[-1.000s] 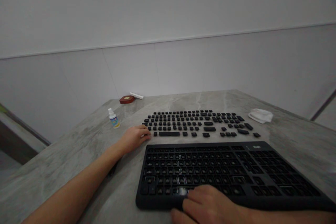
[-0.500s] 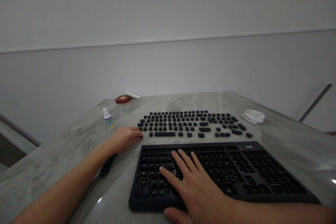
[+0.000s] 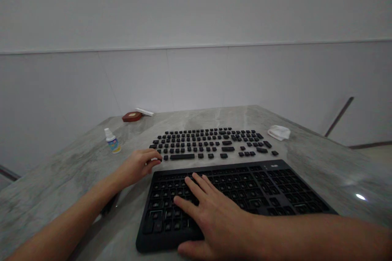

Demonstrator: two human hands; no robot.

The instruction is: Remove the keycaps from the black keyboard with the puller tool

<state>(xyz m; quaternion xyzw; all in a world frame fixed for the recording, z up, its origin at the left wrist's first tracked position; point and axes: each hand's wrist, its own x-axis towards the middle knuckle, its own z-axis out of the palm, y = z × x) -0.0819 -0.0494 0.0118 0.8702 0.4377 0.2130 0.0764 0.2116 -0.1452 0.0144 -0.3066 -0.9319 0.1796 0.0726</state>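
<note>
A black keyboard base (image 3: 281,208) with most of its key wells bare lies close in front of me; a couple of caps show at its lower left corner. My right hand (image 3: 211,212) rests flat on its left half, fingers spread. Beyond the base, loose black keycaps (image 3: 200,155) are laid out in rows, with a long spacebar (image 3: 182,156) in the front row. At that row's left end, my left hand (image 3: 141,166) pinches a small dark keycap (image 3: 159,159) between thumb and fingertips; the fingers partly hide it.
On the left stands a white spray bottle (image 3: 113,142). Farther back are a reddish-brown case (image 3: 132,117) and a flat white item (image 3: 145,111). A folded white cloth (image 3: 278,132) lies at the right. Under my left forearm is a dark object (image 3: 108,206), mostly hidden.
My left thumb has come into view against the fingers at the front-left keycap. My right hand stays spread on the keyboard. The whole view has shifted, moving things leftward.
</note>
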